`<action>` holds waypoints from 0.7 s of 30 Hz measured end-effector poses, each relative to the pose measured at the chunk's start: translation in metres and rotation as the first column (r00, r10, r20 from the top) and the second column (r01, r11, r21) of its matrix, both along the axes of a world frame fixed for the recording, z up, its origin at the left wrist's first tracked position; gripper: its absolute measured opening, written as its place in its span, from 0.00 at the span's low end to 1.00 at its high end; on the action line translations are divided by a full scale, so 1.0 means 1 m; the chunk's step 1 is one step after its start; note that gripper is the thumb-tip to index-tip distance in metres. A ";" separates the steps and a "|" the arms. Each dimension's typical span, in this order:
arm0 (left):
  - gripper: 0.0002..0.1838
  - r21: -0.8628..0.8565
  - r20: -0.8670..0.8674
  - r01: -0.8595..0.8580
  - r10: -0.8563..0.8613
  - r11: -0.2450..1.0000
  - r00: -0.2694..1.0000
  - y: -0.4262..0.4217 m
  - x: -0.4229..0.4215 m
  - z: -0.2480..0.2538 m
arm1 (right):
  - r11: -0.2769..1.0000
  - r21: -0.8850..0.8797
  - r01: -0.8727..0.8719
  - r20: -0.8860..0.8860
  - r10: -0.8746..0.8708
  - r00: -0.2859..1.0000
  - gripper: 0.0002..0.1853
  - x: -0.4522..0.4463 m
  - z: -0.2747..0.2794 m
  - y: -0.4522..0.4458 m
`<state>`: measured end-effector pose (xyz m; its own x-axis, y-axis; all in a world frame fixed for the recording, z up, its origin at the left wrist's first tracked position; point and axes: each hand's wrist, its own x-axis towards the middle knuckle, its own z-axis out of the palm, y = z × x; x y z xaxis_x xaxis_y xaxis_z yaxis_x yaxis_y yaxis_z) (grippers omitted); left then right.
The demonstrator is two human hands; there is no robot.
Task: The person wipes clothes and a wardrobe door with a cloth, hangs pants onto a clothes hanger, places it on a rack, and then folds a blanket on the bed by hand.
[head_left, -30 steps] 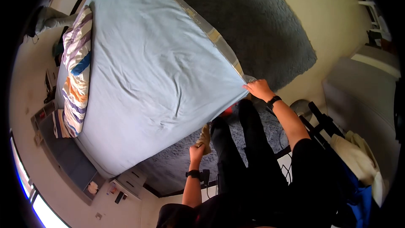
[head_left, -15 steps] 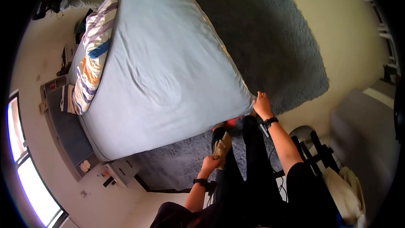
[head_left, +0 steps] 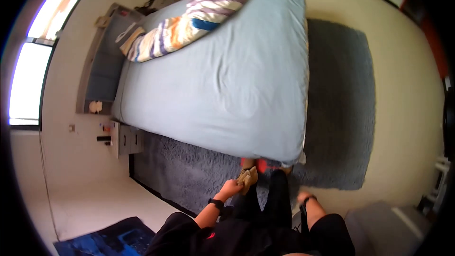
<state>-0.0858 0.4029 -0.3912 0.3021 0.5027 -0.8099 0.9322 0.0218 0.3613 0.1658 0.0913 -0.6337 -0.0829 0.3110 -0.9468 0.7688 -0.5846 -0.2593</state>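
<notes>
My left hand (head_left: 231, 188) is closed around a crumpled tan item (head_left: 247, 179), which looks like folded cloth, in front of my legs. Low on the right, my right hand (head_left: 305, 195) hangs near my leg, away from the bed; its fingers are too blurred to read. Ahead of both hands lies the mattress in a light blue-grey fitted sheet (head_left: 213, 99), mostly smooth with some creases near its middle. The sheet's near right corner (head_left: 299, 157) hangs down at the mattress edge, close to my feet.
A striped duvet (head_left: 175, 33) lies bunched towards the headboard (head_left: 106, 66). Grey shaggy rug (head_left: 339, 109) runs along the bed's foot and near side. There is a white nightstand (head_left: 127, 140) at left, a grey upholstered piece (head_left: 379, 225) at lower right, and a dark blue picture (head_left: 106, 239) at lower left.
My right hand has let go of the sheet's corner and drawn back towards my body. My left hand still holds the tan item. The view has turned, showing more of the room.
</notes>
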 end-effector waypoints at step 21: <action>0.17 -0.185 0.500 -0.961 0.862 0.206 0.089 0.148 -0.366 0.034 | 0.771 0.422 0.477 -0.213 -0.427 0.879 0.13 -0.161 0.199 0.397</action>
<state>-0.4519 0.5513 -0.3569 -0.2436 0.7395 -0.6275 -0.0332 0.6402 0.7675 0.0052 0.4885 -0.4347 0.0908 0.7222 -0.6857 0.4009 -0.6568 -0.6387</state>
